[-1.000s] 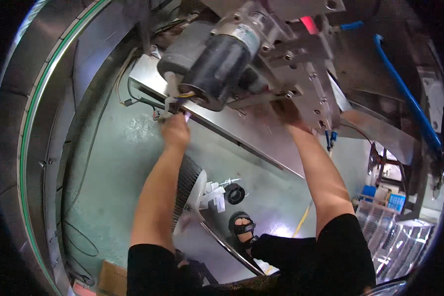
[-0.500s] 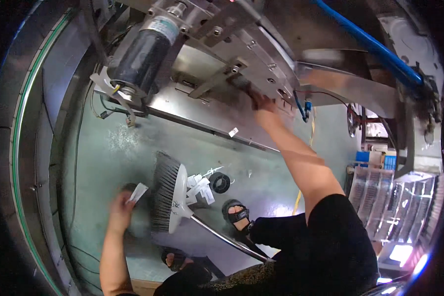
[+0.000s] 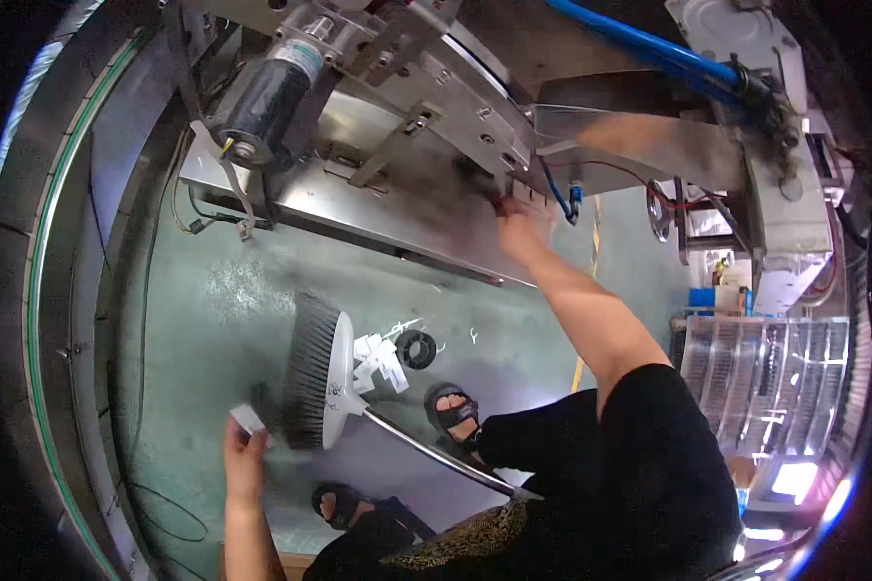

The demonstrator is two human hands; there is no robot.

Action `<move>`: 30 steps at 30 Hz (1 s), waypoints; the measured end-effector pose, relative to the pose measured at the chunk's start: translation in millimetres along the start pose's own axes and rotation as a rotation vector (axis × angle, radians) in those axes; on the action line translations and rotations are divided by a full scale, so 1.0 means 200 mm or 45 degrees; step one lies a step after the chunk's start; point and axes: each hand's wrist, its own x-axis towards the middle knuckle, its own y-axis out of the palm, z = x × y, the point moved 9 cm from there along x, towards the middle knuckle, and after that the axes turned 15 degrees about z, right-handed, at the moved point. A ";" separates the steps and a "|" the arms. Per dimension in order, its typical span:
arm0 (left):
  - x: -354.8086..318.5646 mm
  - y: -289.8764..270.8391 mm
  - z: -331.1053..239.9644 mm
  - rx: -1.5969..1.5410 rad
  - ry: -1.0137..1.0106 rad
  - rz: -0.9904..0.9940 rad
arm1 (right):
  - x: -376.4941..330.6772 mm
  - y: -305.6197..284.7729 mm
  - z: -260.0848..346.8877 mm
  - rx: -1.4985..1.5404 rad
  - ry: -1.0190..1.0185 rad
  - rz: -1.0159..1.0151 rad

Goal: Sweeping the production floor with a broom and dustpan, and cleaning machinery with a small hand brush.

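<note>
Paper scrap [image 3: 247,419], small and white, sits pinched in the fingers of my left hand [image 3: 242,455], low at the left over the green floor [image 3: 213,290]; just beside it to the right I see a broom head [image 3: 315,373] with dark bristles, its metal handle [image 3: 436,450] running toward my sandalled foot [image 3: 452,412]; further right, my right hand [image 3: 518,228] presses on the machine's steel plate [image 3: 407,208], fingers curled at its edge, grip unclear.

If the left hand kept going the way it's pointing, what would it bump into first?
Probably the dark bristles of the white-headed broom. The left hand, pinching a small white scrap, points up toward them, though depth is hard to judge.
</note>
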 end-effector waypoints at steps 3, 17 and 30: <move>-0.02 0.02 0.00 0.023 0.015 0.031 | -0.45 0.05 0.00 0.316 -0.412 -0.055; -0.08 0.02 0.08 -0.066 -0.003 -0.043 | -0.63 0.08 -0.30 0.266 -0.186 0.027; -0.09 0.03 0.08 -0.033 0.020 -0.100 | -0.68 0.24 -0.40 0.239 -0.053 0.137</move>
